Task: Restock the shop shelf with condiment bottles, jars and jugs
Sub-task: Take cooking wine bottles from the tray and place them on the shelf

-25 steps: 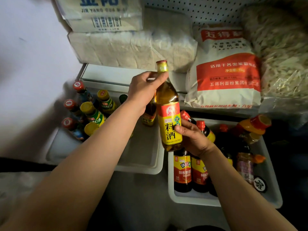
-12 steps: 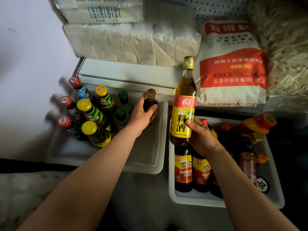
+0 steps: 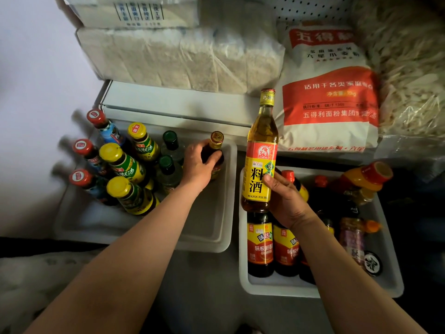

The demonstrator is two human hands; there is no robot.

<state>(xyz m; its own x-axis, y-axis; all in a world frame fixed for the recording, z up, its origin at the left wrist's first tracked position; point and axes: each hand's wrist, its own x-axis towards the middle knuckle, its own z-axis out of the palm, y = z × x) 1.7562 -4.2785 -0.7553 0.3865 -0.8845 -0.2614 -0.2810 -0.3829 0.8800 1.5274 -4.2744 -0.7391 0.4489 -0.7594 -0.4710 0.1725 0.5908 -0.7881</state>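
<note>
My right hand (image 3: 286, 201) grips a tall cooking wine bottle (image 3: 261, 150) with a yellow and red label, holding it upright above the right white tray (image 3: 243, 280). My left hand (image 3: 199, 165) grips a small dark bottle with a gold cap (image 3: 216, 141) standing in the left white tray (image 3: 212, 237). Several bottles with red, yellow and green caps (image 3: 120, 162) stand in the left part of that tray. Dark soy sauce bottles (image 3: 261, 244) stand in the right tray below the wine bottle.
Above the trays runs a white shelf edge (image 3: 173, 104) under plastic-wrapped noodle packs (image 3: 173, 56). A red and white flour bag (image 3: 330, 97) and a bag of dried strips (image 3: 409, 68) lie at the right. Orange-capped bottles (image 3: 366, 177) lie tilted in the right tray.
My left hand let go of the wine bottle's neck and dropped to the small gold-capped bottle in the left tray. My right hand carried the wine bottle to the right.
</note>
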